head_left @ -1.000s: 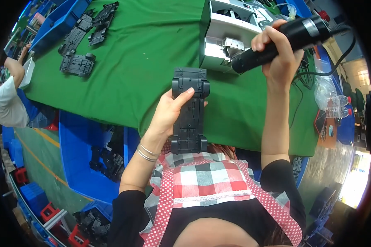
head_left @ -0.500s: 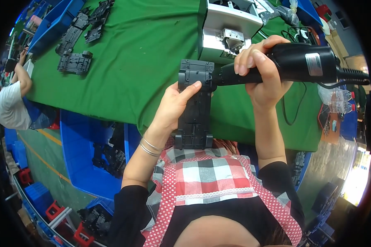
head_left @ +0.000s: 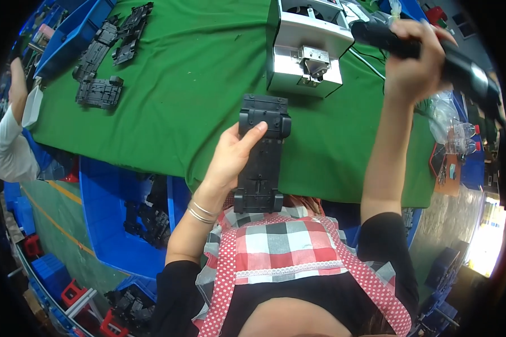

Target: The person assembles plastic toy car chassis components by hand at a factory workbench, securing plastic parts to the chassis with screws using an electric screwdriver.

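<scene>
1. Left hand [head_left: 230,160] grips a long black plastic part [head_left: 261,154] from its left side; thumb laid across the top end, other fingers wrapped behind, out of sight.
2. The part is held upright over the near edge of the green table [head_left: 191,95], its bottom end just above the checked apron [head_left: 281,247]. Wider block at the top, small lugs at the bottom corners.
3. Right hand [head_left: 413,70] is raised up and to the right, fingers closed round a black power screwdriver [head_left: 427,50]. Tool lies roughly level, tip pointing left, well apart from the part.
4. Grey metal box [head_left: 303,48] w/ a funnel-shaped fitting on its front sits on the table just beyond the part, not touching it.
5. More black parts [head_left: 101,67] lie in a loose row at the table's far left, next to a blue bin [head_left: 73,33].
6. Below the table edge on the left: blue crate [head_left: 109,219] w/ black parts inside.
7. Another person's arm, white sleeve [head_left: 5,146], shows at the far left edge.
8. Clear plastic bottles [head_left: 461,137] lie at the table's right end.
9. Two thin bangles on the left wrist.
</scene>
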